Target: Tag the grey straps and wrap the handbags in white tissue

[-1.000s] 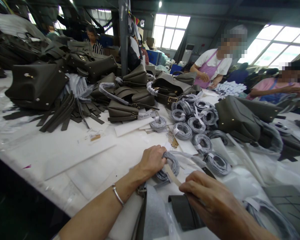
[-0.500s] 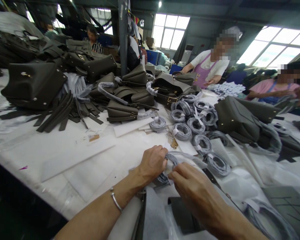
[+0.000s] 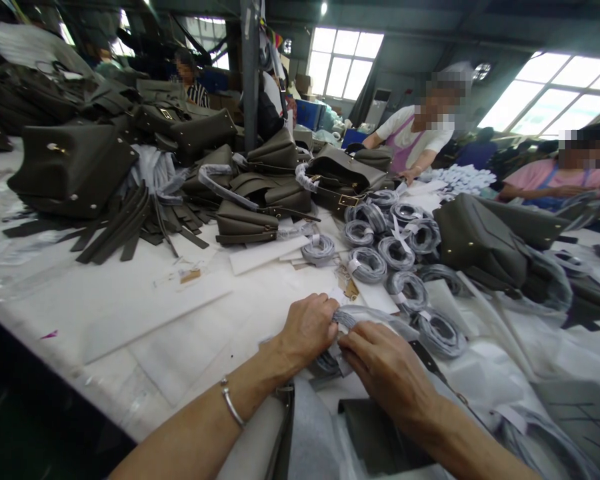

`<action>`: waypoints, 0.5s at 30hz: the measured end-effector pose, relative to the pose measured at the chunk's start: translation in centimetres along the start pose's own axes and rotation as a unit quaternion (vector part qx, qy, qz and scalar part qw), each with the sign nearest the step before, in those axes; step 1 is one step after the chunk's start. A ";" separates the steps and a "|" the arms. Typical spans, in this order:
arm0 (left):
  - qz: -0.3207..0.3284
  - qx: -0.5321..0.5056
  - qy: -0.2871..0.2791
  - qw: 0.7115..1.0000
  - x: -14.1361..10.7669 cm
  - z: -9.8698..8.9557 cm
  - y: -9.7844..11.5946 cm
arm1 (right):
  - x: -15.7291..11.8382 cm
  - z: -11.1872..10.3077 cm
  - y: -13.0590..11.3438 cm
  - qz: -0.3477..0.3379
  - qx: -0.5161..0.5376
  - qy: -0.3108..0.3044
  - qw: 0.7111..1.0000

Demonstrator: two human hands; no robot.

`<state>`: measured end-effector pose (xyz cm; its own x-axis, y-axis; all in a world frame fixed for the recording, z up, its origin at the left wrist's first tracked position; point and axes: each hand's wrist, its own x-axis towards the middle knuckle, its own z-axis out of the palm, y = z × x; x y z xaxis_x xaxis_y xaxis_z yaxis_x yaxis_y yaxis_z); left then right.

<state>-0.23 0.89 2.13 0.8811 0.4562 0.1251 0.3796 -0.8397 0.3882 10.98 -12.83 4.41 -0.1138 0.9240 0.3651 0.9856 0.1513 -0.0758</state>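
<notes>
A coiled strap (image 3: 347, 315) in clear plastic wrap is gripped by my left hand (image 3: 310, 323), whose fingers are wrapped round its near side. Close against it on the right, my right hand (image 3: 380, 353) is closed in a pinch at the coil. A pale strip (image 3: 347, 362) shows below the right fingertips, and the exact pinch point is hidden. Beneath both hands lies a dark olive handbag (image 3: 375, 427) with a grey sheet (image 3: 313, 427) over part of it. Similar wrapped strap coils (image 3: 367, 265), bound with white bands, are heaped just beyond.
Dark handbags (image 3: 75, 170) and loose strap pieces (image 3: 130, 220) are piled along the far side of the white table (image 3: 180, 340). A large bag (image 3: 480, 240) stands at the right near plastic wrap (image 3: 495, 373). One co-worker (image 3: 415, 137) leans over the table opposite; another sits at right.
My right hand has shifted slightly at the coil, and the pale strip below its fingers shows more. The co-worker opposite has lowered a hand towards the coils. The view has shifted slightly.
</notes>
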 end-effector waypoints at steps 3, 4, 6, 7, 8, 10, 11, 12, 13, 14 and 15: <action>0.001 -0.005 -0.003 1.000 0.0 0.1 -0.1 | 0.6 -0.1 0.6 -0.036 -0.050 0.010 0.998; 0.002 -0.007 -0.006 1.000 -0.1 0.3 -0.2 | 0.9 0.0 0.8 -0.036 -0.067 0.006 0.997; 0.002 -0.010 -0.012 1.000 -0.1 0.6 -0.3 | 1.4 0.3 1.2 -0.021 -0.099 -0.009 0.995; 0.002 -0.013 -0.015 1.000 -0.1 0.8 -0.3 | 1.6 0.5 1.4 -0.011 -0.113 -0.018 0.993; 0.003 -0.016 -0.019 1.000 -0.1 0.9 -0.2 | 1.7 0.7 1.6 -0.002 -0.125 -0.028 0.992; 0.006 -0.025 -0.028 0.999 -0.1 1.0 -0.2 | 1.8 1.2 2.0 0.006 -0.138 -0.040 0.990; 0.008 -0.032 -0.032 0.999 -0.1 1.0 -0.1 | 1.8 1.4 2.2 0.008 -0.138 -0.043 0.989; 0.011 -0.039 -0.036 0.999 0.0 0.9 -0.1 | 1.6 1.6 2.3 0.006 -0.134 -0.045 0.990; 0.013 -0.048 -0.040 0.998 0.0 0.8 -0.1 | 1.5 1.9 2.4 0.002 -0.125 -0.045 0.991; 0.015 -0.058 -0.042 0.997 0.1 0.7 -0.1 | 1.3 2.0 2.5 -0.003 -0.114 -0.045 0.992; 0.016 -0.069 -0.044 0.997 0.1 0.6 -0.1 | 1.1 2.2 2.6 -0.008 -0.103 -0.045 0.994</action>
<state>0.02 0.87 1.56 0.9155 0.3976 0.0611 0.3143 -0.8017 0.5084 13.17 -10.62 2.59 -0.1309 0.9512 0.2793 0.9873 0.0994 0.1241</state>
